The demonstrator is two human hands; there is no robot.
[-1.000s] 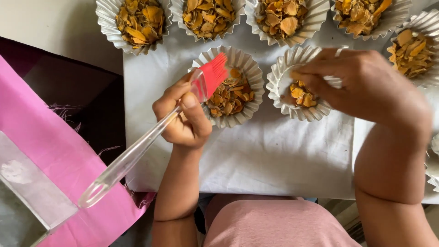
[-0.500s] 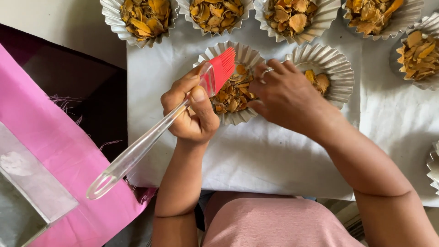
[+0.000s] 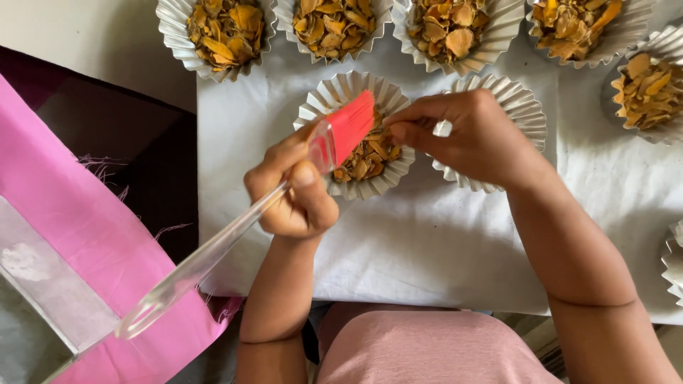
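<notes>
Red silicone bristles on the clear-handled pastry brush [image 3: 341, 139] sit right over the near rim of the white fluted paper cup of golden-brown dried slices [image 3: 364, 153], and your left hand [image 3: 295, 192] is curled firmly shut around the clear handle just behind the brush head, the long handle trailing back past the white cloth's [image 3: 427, 249] near edge. Your right hand [image 3: 473, 135] lies to the right of that cup, fingers drawn together with the fingertips at its far rim; whether they pinch the paper or a slice is hidden. A second white fluted cup [image 3: 523, 110] is mostly covered by that hand. To brush well, I judge you should steady the rim lightly so the thin pleats do not crush, and stroke with the bristle tips so slices stay in. Beyond the cup stands a row of similar filled cups [image 3: 334, 25]; left of it lies a pink fabric strip [image 3: 64, 213].
</notes>
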